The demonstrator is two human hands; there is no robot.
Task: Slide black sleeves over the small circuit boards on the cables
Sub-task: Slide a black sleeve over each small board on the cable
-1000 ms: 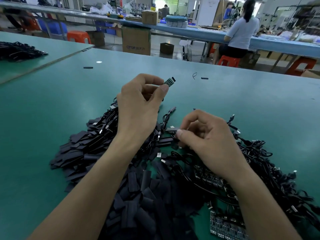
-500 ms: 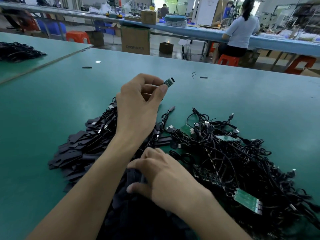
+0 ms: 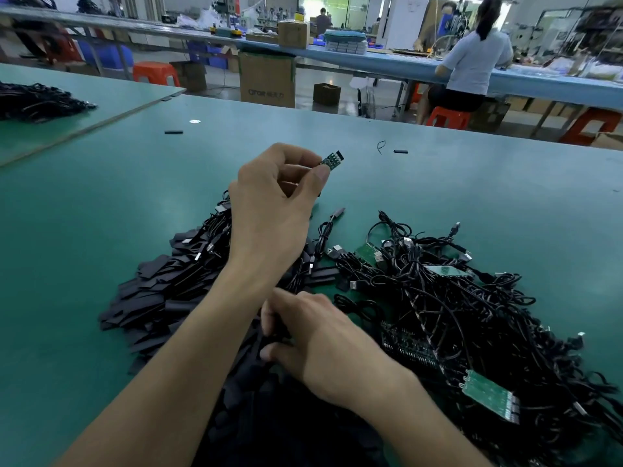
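Closest to us, our right hand (image 3: 323, 348) is down in the sleeves (image 3: 151, 298), fingers curled into the heap with the thumb underneath. Honestly can't tell if it's got one pinched or is only fishing. Past it and higher up, our left hand (image 3: 269, 210) is raised off the counter (image 3: 472, 197) and pinches the board (image 3: 332, 160) between thumb and fingertips. The board sticks out up and to the right, long axis pointing away from us, far end bare, no sleeve on it.

So the key bit: the sleeves lie below and nearer than the board, and the right hand is the one on them. We reckon a sleeve has to come up and forward, mouth lined up with that axis.

The cables (image 3: 455, 298) are tangled off to the right. The counter's a green mat with a couple of stray sleeves farther out. Behind it there's a box (image 3: 266, 79), orange stools (image 3: 155, 72) and a person (image 3: 472, 62) seated at another counter, back to us.
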